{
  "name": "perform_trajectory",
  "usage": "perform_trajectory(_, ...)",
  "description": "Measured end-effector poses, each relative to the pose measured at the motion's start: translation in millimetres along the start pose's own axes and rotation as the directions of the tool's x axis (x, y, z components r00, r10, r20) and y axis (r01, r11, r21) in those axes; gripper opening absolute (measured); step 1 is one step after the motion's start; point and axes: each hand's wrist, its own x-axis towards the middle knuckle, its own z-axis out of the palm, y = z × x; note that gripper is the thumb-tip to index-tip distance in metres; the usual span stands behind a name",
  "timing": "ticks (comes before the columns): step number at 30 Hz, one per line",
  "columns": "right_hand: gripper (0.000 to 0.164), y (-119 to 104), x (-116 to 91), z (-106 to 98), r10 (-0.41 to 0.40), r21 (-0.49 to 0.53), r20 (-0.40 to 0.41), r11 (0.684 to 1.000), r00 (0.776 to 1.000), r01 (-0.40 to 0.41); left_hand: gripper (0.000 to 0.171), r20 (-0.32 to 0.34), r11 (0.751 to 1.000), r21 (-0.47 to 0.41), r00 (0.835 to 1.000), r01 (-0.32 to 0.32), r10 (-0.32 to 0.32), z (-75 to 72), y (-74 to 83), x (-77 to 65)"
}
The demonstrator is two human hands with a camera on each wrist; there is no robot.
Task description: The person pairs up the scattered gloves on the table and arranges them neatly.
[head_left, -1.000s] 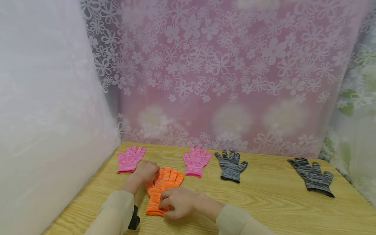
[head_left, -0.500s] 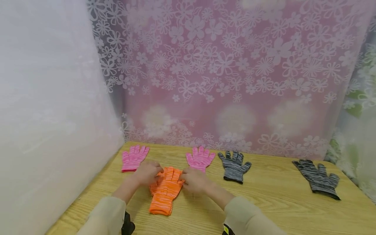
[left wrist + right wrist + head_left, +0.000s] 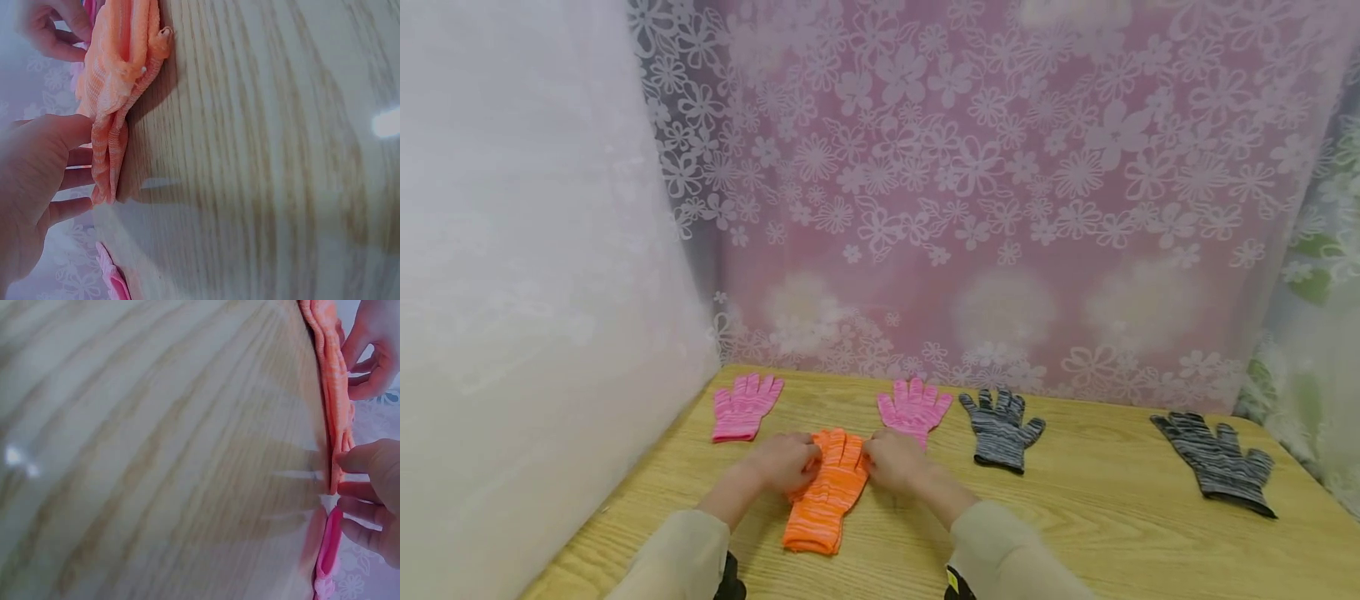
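Observation:
A pair of orange knit gloves lies stacked on the wooden table, fingers pointing away and cuffs toward me. My left hand pinches their left edge near the fingers; in the left wrist view its thumb presses from above, and doubled orange layers show at the fingertips. On the opposite edge, my right hand pinches the orange knit by the glove fingers, thumb and index at the rim in the right wrist view. Just behind the right hand lies a pink glove, its cuff partly hidden by that hand.
Another pink glove lies flat at the back left. Two grey-black striped gloves lie to the right, one glove near the middle and the other glove by the right side. Flowered curtains hang behind the table.
My right hand has gone from the orange cuffs up to the right edge by the glove fingers. The left hand stays at the left edge. The view has shifted slightly.

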Motion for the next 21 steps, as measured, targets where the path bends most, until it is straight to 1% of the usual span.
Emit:
perform_trajectory(5, 0.007, -1, 3, 4, 0.060, -0.059, 0.009, 0.996, 0.998, -0.060, 0.005, 0.005, 1.000, -0.013, 1.000, 0.004, -0.004, 0.5, 0.6, 2.6)
perform_trajectory(10, 0.007, 0, 4, 7, 0.081, -0.061, 0.014, 0.995, 0.997, -0.080, 0.005, -0.006, 1.000, -0.021, 1.000, -0.002, 0.002, 0.1, 0.6, 2.9)
perform_trajectory(12, 0.007, 0, 4, 8, 0.082, -0.046, 0.011, 0.996, 0.997, -0.082, 0.005, -0.009, 1.000, -0.020, 1.000, -0.004, 0.004, 0.8, 0.0, 2.9)
perform_trajectory(16, 0.014, 1, 4, 12, 0.075, -0.019, 0.008, 0.997, 0.997, -0.075, 0.006, 0.002, 1.000, -0.020, 1.000, 0.002, -0.002, 2.2, -0.9, 2.2)
perform_trajectory(21, 0.016, 0, 5, 13, 0.063, -0.025, -0.009, 0.998, 0.998, -0.063, 0.006, 0.011, 1.000, -0.024, 1.000, 0.019, -0.018, 2.6, -1.6, 1.5)
